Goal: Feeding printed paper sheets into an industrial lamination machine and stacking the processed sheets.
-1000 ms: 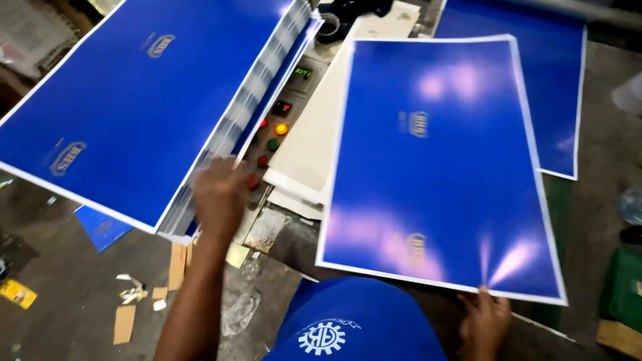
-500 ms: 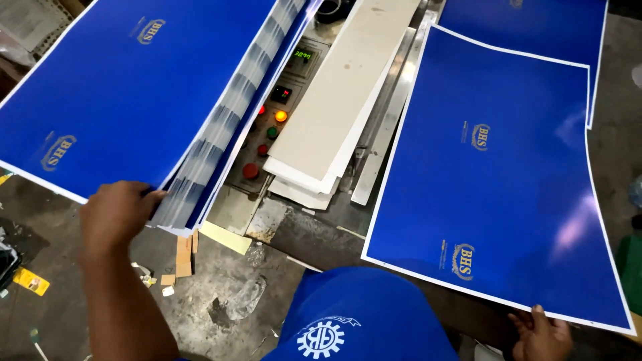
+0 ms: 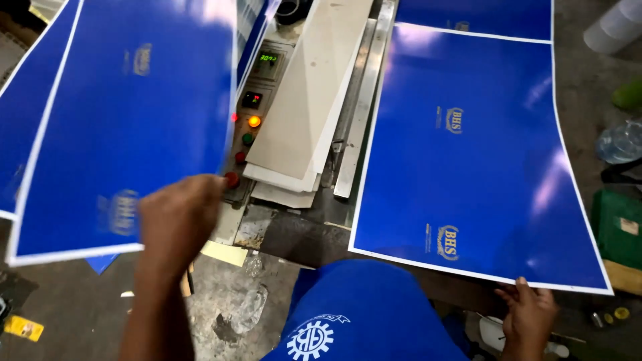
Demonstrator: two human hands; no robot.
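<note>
My left hand (image 3: 177, 224) grips the near right corner of a glossy blue printed sheet with a white border (image 3: 127, 120) and holds it lifted and tilted over the blue stack on the left (image 3: 17, 134). My right hand (image 3: 528, 317) pinches the near edge of a second blue sheet (image 3: 468, 154). That sheet lies flat on the right, over another blue sheet at the back (image 3: 481, 17).
Between the sheets stands a machine control panel (image 3: 251, 127) with lit buttons and small displays. Beside it lie pale boards (image 3: 307, 100) and a metal bar (image 3: 361, 107). A green box (image 3: 618, 227) and a plastic bottle (image 3: 618, 140) sit at the right. Scraps litter the floor (image 3: 234, 314).
My right hand has carried its blue sheet to the right and laid it down flat. My left hand left the control panel, went to the left stack and lifted a sheet by its corner.
</note>
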